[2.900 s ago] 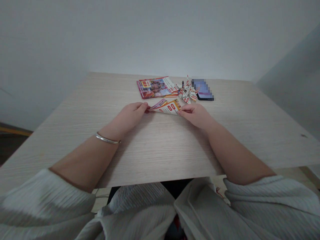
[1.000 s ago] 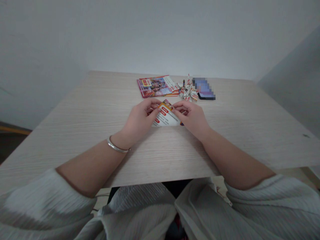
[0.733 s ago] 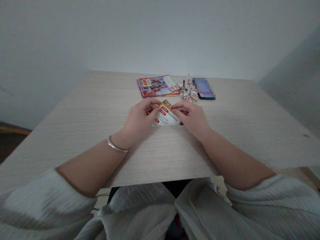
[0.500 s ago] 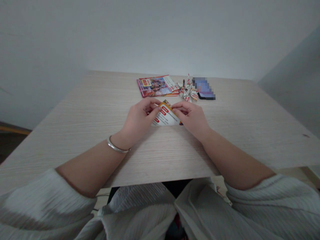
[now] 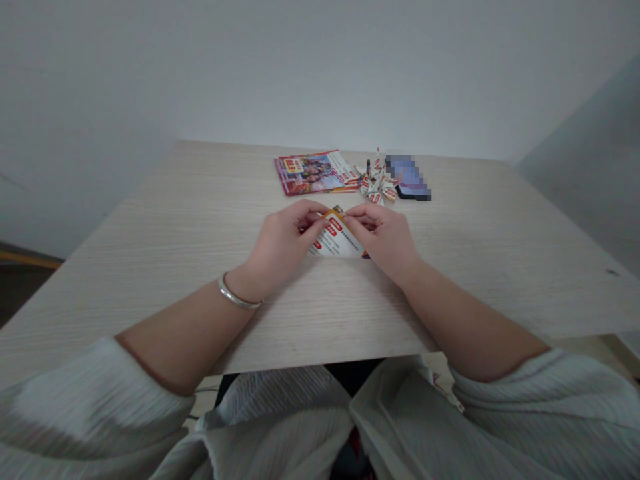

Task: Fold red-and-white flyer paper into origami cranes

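Observation:
Between my hands is a folded paper leaflet [image 5: 340,241], white with red labels, small print and an orange border, its narrow top pointing away from me. My left hand [image 5: 293,233], with a silver bangle at the wrist, pinches its upper left edge between thumb and fingers. Opposite it, my right hand [image 5: 383,233] pinches the upper right edge. The thumbs press on the near face, and the fingers curl behind the paper. Parts of the leaflet's sides are hidden under both hands.
Beyond my hands lies a stack of colourful printed leaflets [image 5: 315,175]. Right of it sits a spiky folded-paper shape [image 5: 376,180], close to a phone [image 5: 410,177] with a blurred-out screen. All rest on a pale wooden table [image 5: 200,213] against a wall [image 5: 320,73].
My left hand has shifted slightly right and toward me, closer to the right hand. The leaflet has moved a little the same way, and less of its patterned tip shows.

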Tool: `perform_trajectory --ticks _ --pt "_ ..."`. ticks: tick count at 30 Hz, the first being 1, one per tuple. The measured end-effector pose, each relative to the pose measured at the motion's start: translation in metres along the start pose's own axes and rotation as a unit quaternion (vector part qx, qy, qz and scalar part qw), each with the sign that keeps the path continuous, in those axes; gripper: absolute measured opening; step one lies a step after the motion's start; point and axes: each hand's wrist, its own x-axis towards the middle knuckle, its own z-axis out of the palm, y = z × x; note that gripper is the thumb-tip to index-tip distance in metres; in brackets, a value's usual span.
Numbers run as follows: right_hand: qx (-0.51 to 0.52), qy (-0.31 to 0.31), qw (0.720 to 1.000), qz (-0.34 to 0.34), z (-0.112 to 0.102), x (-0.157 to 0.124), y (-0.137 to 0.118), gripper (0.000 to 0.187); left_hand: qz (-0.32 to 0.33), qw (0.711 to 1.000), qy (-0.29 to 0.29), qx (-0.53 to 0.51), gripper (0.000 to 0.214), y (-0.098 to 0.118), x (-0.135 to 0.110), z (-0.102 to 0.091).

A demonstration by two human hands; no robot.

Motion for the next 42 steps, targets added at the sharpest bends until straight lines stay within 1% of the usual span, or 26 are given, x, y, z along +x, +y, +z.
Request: perform_trajectory --ticks 6,11,16,19,21,23,26,29,31,34,38,42 --pt "-0.002 -0.001 1.0 -0.003 0.0 0.0 -0.002 0.014 0.016 0.999 0.004 0.052 0.019 0.006 -0.002 -0.003" --pt "0.014 0.003 1.0 -0.002 0.001 0.0 -0.002 0.013 0.023 0.996 -0.008 0.089 0.019 0.011 -0.002 -0.004" --pt "0.086 -0.011 0.996 0.015 0.004 0.002 0.003 0.019 0.026 0.998 -0.011 0.057 0.023 0.007 -0.001 -0.003" --pt "0.1 -0.008 0.995 0.011 0.005 0.004 0.007 0.025 0.007 1.0 -0.021 0.017 0.03 0.005 -0.001 -0.001" --pt "0.101 -0.006 0.995 0.009 0.005 0.004 0.009 0.029 0.001 1.0 -0.025 0.01 0.032 0.005 -0.001 -0.001" --pt "0.099 -0.006 0.995 0.017 0.005 0.004 0.009 0.03 0.008 0.999 -0.026 0.034 0.03 0.006 -0.002 -0.002" --pt "0.085 -0.008 0.995 0.046 0.004 0.003 0.007 0.029 0.025 0.994 -0.033 0.099 0.03 0.009 -0.004 -0.003" --pt "0.07 -0.004 0.996 0.056 0.003 0.003 0.005 0.029 0.021 0.988 -0.04 0.146 0.034 0.012 -0.006 -0.005" --pt "0.062 -0.005 0.997 0.053 0.003 0.003 0.005 0.028 0.014 0.987 -0.038 0.155 0.034 0.014 -0.006 -0.005" --pt "0.061 -0.016 0.996 0.062 0.003 0.003 0.005 0.027 0.011 0.99 -0.037 0.138 0.032 0.014 -0.006 -0.004" --pt "0.046 -0.019 0.996 0.075 0.002 0.004 0.004 0.022 -0.01 0.996 -0.039 0.082 0.029 0.008 -0.003 -0.001" --pt "-0.004 -0.012 0.999 0.049 0.0 0.007 0.001 0.017 -0.051 0.997 -0.051 0.025 0.027 0.0 0.001 0.001"
